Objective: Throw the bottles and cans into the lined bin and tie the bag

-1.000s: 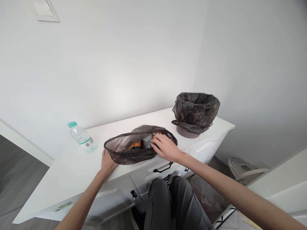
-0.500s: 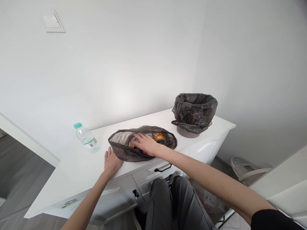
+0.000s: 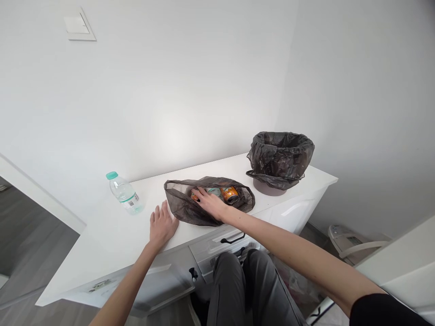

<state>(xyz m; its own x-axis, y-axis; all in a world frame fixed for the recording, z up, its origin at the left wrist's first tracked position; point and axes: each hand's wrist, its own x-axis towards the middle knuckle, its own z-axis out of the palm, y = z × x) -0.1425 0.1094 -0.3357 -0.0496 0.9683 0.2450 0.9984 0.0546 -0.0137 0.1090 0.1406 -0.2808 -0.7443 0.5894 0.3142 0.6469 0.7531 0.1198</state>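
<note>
A dark translucent plastic bag [image 3: 193, 213] lies on its side on the white cabinet top [image 3: 115, 240], its mouth facing me. My right hand [image 3: 214, 204] reaches into that mouth, fingers curled over an orange drink can [image 3: 194, 196] that is mostly covered. Another orange can [image 3: 230, 194] lies in the bag to the right, and a clear plastic bottle [image 3: 215, 192] shows between the two. Left of the bag, my left hand [image 3: 162, 225] rests flat on the cabinet top with its fingers spread, close to the bag's edge and holding nothing.
A clear bottle with a green cap [image 3: 125, 194] stands at the left. To the back right is a small bin [image 3: 270, 188] lined with a dark bag [image 3: 285, 160]. The wall [image 3: 204, 90] runs behind the cabinet, whose drawer handles [image 3: 233, 238] face my knees.
The bag's left side has pulled away from my left hand, which now lies uncovered. More of the right-hand can shows, and the can under my right hand is more hidden.
</note>
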